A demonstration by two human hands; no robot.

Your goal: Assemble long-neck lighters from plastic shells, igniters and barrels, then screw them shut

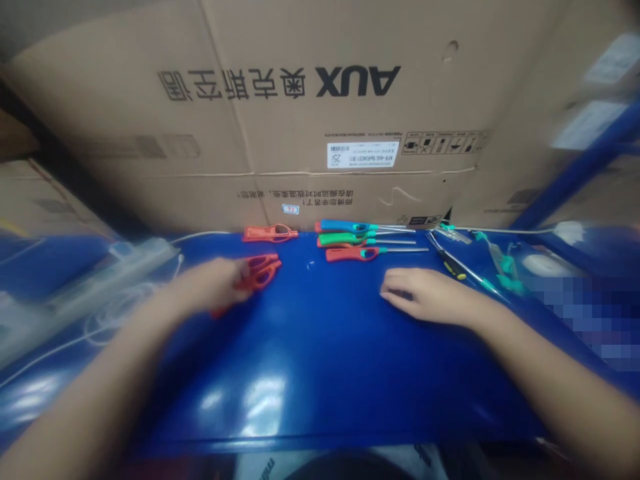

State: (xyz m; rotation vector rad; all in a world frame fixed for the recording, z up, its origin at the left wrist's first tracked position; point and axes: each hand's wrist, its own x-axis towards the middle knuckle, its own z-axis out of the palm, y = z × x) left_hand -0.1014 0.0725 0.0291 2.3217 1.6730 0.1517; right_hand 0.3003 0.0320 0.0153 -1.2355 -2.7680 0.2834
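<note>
My left hand is closed around orange plastic lighter handle shells, with looped trigger openings at their right ends. My fingers and motion blur hide part of them, and more orange shows under the hand. Just beyond lies another orange handle shell with no metal tube. My right hand rests low over the blue table, fingers curled in toward the thumb, and nothing shows in it. Between and beyond the hands lie long-tubed lighters: a blue one, a green one and a red one, tubes pointing right.
The blue table ends at a large cardboard box. On the right lie a yellow-and-black handled tool, metal tubes and teal parts. A white power strip and loose cable lie left.
</note>
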